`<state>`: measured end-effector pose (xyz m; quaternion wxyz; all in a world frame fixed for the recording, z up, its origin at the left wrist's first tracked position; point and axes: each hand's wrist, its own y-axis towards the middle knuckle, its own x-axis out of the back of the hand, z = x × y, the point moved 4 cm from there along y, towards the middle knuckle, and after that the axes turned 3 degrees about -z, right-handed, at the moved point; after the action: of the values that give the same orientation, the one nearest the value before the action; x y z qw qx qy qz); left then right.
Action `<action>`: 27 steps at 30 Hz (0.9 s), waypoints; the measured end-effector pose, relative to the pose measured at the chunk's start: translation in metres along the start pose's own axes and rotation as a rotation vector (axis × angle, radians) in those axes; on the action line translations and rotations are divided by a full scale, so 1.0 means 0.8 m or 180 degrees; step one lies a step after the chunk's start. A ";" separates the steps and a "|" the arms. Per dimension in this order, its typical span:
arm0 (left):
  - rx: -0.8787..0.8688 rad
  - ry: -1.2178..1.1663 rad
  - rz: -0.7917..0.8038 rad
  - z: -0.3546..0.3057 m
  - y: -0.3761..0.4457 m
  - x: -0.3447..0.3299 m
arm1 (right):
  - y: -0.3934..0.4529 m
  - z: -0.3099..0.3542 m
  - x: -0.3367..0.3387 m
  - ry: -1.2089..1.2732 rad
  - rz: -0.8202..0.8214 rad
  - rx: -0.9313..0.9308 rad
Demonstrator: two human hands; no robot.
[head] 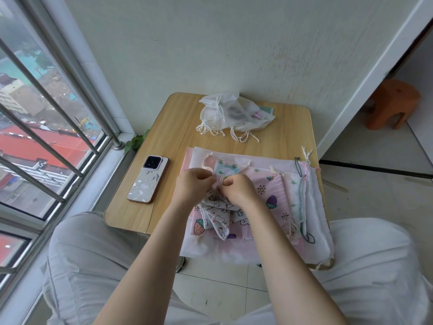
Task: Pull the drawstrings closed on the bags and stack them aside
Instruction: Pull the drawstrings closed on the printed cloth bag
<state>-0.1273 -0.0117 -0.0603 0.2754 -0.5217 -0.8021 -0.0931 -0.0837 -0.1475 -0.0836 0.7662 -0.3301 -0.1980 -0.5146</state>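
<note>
A small white bag printed with little animals (219,218) lies gathered on top of a flat pile of pink and white drawstring bags (276,200) at the near right of the wooden table (145,207). My left hand (193,184) and my right hand (239,187) meet at the bag's mouth, each pinching its cream drawstring (222,180). At the table's far side sits a heap of white bags with drawn strings (232,113), their cords trailing toward me.
A phone (148,179) in a patterned case lies on the table's left part. A barred window (46,137) runs along the left. An orange stool (391,104) stands on the floor at the right. My knees flank the table's near edge.
</note>
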 end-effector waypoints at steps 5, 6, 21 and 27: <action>0.0647 -0.1649 0.0426 -0.005 -0.003 -0.004 | -0.001 -0.010 -0.006 0.0475 -0.0038 -0.0020; 0.0663 -0.1332 0.0426 -0.004 -0.002 -0.004 | -0.003 -0.008 -0.002 0.0676 -0.0179 0.0010; 0.0283 -0.0392 0.1042 -0.028 -0.003 0.002 | -0.021 0.036 0.040 0.0373 -0.0523 0.0651; 0.0379 -0.0885 0.0433 -0.017 0.005 0.010 | -0.019 0.023 0.046 0.0147 -0.0268 0.0493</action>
<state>-0.1216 -0.0096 -0.0450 0.1978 -0.5654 -0.7994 0.0466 -0.0824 -0.1622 -0.0429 0.7715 -0.2492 -0.2331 -0.5370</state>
